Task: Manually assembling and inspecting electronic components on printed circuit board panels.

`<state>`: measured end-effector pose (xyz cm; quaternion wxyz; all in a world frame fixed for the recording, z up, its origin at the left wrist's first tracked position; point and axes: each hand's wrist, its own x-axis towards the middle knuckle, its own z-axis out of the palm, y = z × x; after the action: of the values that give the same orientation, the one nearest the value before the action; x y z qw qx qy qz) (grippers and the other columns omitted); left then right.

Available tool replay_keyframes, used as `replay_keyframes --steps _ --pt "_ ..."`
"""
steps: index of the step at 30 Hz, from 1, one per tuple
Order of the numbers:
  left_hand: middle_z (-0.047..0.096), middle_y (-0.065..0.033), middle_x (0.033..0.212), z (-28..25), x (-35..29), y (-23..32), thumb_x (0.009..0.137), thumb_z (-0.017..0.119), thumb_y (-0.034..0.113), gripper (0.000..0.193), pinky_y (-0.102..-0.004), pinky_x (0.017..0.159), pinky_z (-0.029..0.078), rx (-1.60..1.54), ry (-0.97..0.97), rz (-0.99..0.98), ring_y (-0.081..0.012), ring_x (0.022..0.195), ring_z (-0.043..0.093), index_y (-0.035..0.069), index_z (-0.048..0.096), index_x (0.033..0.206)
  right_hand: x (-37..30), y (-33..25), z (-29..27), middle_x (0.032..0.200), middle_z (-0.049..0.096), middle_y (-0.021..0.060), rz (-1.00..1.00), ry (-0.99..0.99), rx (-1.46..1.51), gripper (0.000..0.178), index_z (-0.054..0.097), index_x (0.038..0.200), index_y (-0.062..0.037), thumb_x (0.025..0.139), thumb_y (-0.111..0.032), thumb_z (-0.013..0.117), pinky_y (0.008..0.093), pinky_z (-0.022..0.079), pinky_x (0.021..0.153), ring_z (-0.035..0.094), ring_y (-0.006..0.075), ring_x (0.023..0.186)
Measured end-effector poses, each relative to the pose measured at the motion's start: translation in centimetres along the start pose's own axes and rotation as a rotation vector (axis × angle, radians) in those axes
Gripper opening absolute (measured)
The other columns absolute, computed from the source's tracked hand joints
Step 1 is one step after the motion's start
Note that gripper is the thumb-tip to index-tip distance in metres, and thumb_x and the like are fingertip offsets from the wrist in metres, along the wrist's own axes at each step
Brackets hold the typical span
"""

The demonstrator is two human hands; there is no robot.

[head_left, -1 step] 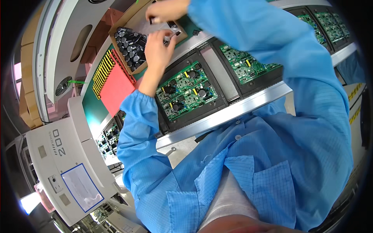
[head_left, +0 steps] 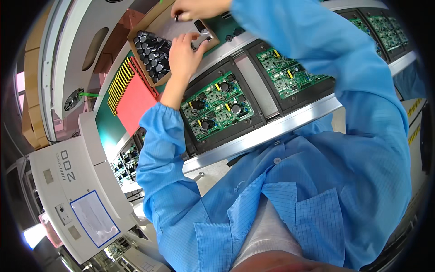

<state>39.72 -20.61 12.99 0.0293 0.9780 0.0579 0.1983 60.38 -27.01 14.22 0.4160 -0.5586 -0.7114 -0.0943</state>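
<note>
A cardboard box [head_left: 170,25] at the top holds several black cylindrical capacitors [head_left: 152,56]. My left hand [head_left: 183,50] reaches into the box, its fingertips closed round a black capacitor with a silver end [head_left: 201,31]. My right hand [head_left: 199,8] is at the box's far edge, pinching a small dark capacitor [head_left: 177,17]. Below my left wrist a green circuit board [head_left: 217,106] lies in a black carrier. A second green board [head_left: 285,72] sits to its right, partly under my right sleeve.
The carriers ride on a metal rail [head_left: 272,129] running left to right. A red sheet [head_left: 136,102] with a yellow striped strip lies left of the boards. A white machine housing with a blue-framed panel [head_left: 68,181] stands at the lower left. More boards [head_left: 380,25] at the far right.
</note>
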Motion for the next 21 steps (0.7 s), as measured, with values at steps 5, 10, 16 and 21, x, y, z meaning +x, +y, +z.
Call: replay_keyframes --steps 5,10,16,21 --pt "0.071 -0.0199 0.109 3.9 1.6 -1.7 0.093 0.071 0.039 0.044 -0.0455 0.09 0.054 -0.003 -0.283 0.023 -0.0407 0.103 0.067 0.001 0.069 0.115 -8.1 -7.6 -13.0 0.11 0.071 0.0206 0.335 -0.139 0.052 0.031 0.067 0.121 0.0008 0.097 -0.018 0.06 0.0407 0.053 0.093 0.069 0.0322 0.105" --pt "0.07 -0.0287 0.109 3.8 2.5 -2.6 0.09 0.073 0.04 0.05 -0.0473 0.087 0.055 -0.071 -0.43 -0.027 -0.0433 0.101 0.069 -0.001 0.068 0.118 -20.6 -11.4 -18.3 0.114 0.063 0.0073 0.563 -0.102 0.169 0.022 0.063 0.119 0.0004 0.098 -0.006 0.063 0.0291 0.05 0.094 0.062 0.0185 0.108" --pt "0.07 -0.0214 0.104 -0.8 0.8 3.2 0.096 0.072 0.03 0.04 -0.0431 0.087 0.052 -0.516 -0.104 0.072 -0.0395 0.1 0.069 0.003 0.057 0.121 -31.7 -15.6 -21.1 0.124 0.056 0.0045 0.81 0.095 0.258 0.026 0.066 0.116 -0.001 0.092 0.008 0.064 0.024 0.047 0.089 0.058 0.0123 0.103" --pt "0.065 -0.0192 0.111 -3.8 -3.1 13.7 0.099 0.067 0.023 0.037 -0.0426 0.092 0.049 -0.718 -0.315 0.045 -0.0378 0.104 0.063 0.004 0.052 0.127 -31.9 -18.5 -20.9 0.115 0.057 0.0037 0.889 -0.08 0.166 0.036 0.066 0.122 -0.0034 0.088 0.007 0.071 0.0249 0.049 0.072 0.058 0.0092 0.083"
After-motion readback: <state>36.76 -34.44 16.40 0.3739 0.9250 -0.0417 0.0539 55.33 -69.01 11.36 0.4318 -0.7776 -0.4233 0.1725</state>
